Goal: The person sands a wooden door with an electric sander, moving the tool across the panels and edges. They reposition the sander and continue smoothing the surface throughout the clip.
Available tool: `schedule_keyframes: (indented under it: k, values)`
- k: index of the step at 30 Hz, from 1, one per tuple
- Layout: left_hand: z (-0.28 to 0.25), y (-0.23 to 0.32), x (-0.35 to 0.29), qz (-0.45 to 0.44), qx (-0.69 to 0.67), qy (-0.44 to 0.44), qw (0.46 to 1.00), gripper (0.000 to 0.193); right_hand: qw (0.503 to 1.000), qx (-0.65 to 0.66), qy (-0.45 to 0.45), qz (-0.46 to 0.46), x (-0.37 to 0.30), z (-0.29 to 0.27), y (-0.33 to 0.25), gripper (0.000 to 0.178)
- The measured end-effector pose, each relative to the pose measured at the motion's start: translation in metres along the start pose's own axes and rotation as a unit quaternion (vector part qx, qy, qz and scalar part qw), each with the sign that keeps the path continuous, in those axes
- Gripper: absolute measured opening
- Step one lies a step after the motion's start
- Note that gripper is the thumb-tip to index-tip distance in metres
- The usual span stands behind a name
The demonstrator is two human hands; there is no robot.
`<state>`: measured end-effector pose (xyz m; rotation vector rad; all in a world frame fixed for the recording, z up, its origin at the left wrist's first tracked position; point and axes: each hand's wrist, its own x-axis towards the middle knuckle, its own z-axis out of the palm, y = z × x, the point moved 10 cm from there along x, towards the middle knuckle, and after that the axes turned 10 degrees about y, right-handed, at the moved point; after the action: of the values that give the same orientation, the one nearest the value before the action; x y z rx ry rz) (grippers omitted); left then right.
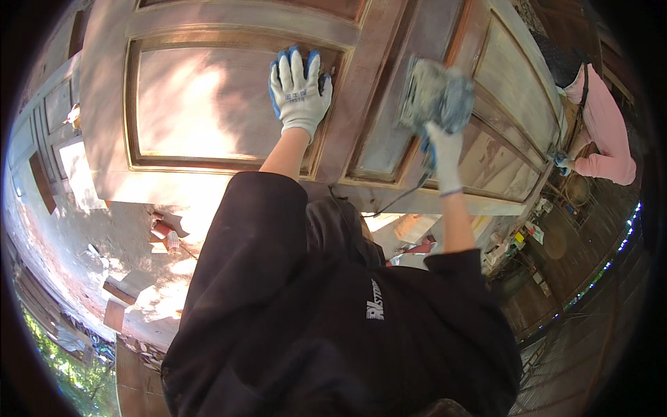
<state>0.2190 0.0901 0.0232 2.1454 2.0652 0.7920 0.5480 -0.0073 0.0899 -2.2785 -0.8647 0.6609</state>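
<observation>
A large brown wooden panel door [333, 156] lies flat in front of me. My left hand [300, 94], in a white glove with blue coating, rests on its left panel with the fingers spread and nothing held. My right hand [443, 149], gloved alike, grips what looks like an electric sander [438, 90]. The sander is smeared by motion and sits over the narrow middle panel and its moulding. A dark cord [406, 193] trails from near my right hand past the door's near edge. The fingers of my right hand are partly hidden behind the glove's back.
At the far right a co-worker's pink sleeve [604, 132] reaches to the door, a gloved hand [564, 164] at its edge. Another panelled door [52, 118] stands at the left. Wood pieces [124, 292] and a red object [162, 229] lie on the ground below.
</observation>
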Motion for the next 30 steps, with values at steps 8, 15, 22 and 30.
schedule_keyframes:
  k: [8, 15, 22, 30]
  values:
    - [0.004, 0.004, -0.002, -0.006, 0.0, -0.016, 1.0, 0.054, 0.995, -0.053, 0.037, 0.08, -0.064, -0.026, 0.083, 0.045]
    - [0.007, 0.001, -0.005, -0.016, 0.007, -0.031, 0.999, 0.052, 0.996, 0.084, 0.014, 0.017, 0.064, 0.011, -0.039, 0.031]
    - [0.005, 0.006, 0.001, -0.007, 0.006, -0.033, 0.999, 0.052, 0.999, 0.032, 0.0, 0.029, 0.213, 0.028, -0.101, 0.026]
    - [0.005, 0.009, 0.003, 0.004, 0.012, -0.019, 1.0, 0.053, 1.0, -0.002, -0.026, 0.013, 0.181, 0.025, -0.084, 0.027]
